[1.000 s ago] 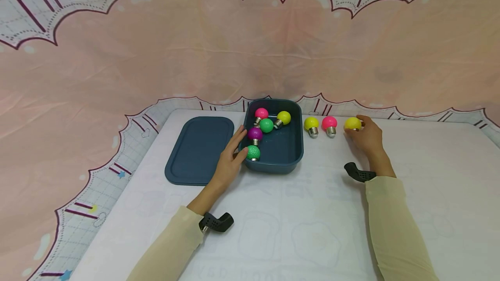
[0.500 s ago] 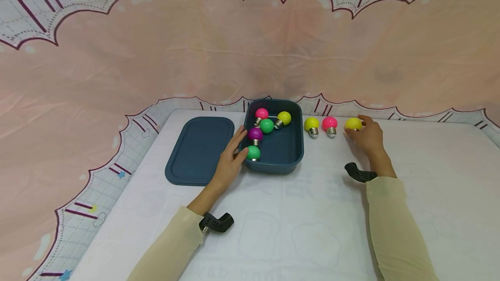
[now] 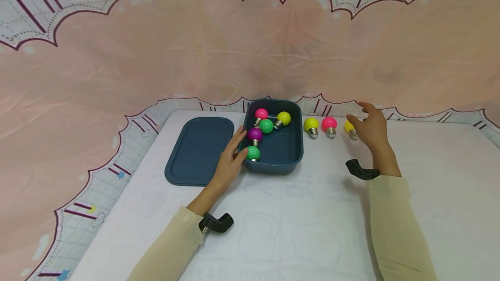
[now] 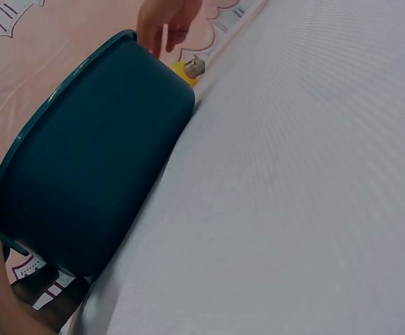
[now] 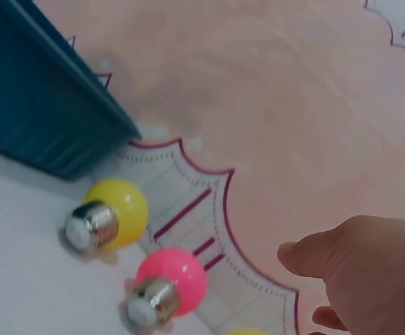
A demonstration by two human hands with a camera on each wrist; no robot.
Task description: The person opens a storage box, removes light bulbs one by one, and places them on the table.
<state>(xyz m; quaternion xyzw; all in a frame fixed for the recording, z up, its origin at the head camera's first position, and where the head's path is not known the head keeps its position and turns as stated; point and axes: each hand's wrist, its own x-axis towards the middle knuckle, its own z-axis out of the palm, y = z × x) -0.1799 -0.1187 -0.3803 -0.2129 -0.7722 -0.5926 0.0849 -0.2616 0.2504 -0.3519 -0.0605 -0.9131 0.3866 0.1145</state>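
Observation:
In the head view, my left hand (image 3: 229, 159) rests against the left side of a dark blue box (image 3: 287, 151), fingers fairly straight along its rim. Several small light bulbs lie inside the box, including a purple bulb (image 3: 255, 134) and a textured green bulb (image 3: 253, 152) near my thumb. My right hand (image 3: 373, 129) hovers just over a yellow bulb (image 3: 349, 127), thumb and fingers spread with nothing between them; the hand partly covers that bulb. To its left stand a pink bulb (image 3: 329, 123) and another yellow bulb (image 3: 311, 123), screw bases toward me.
A flat dark blue lid (image 3: 199, 151) lies left of the box on the white tabletop (image 3: 289, 224). Behind the table's far edge hangs a peach patterned cloth (image 3: 250, 51). Each wrist wears a black camera mount.
My right hand has let go of the rightmost yellow bulb and risen slightly up and to the right. That bulb now stands in the row on the table. The left hand stays put.

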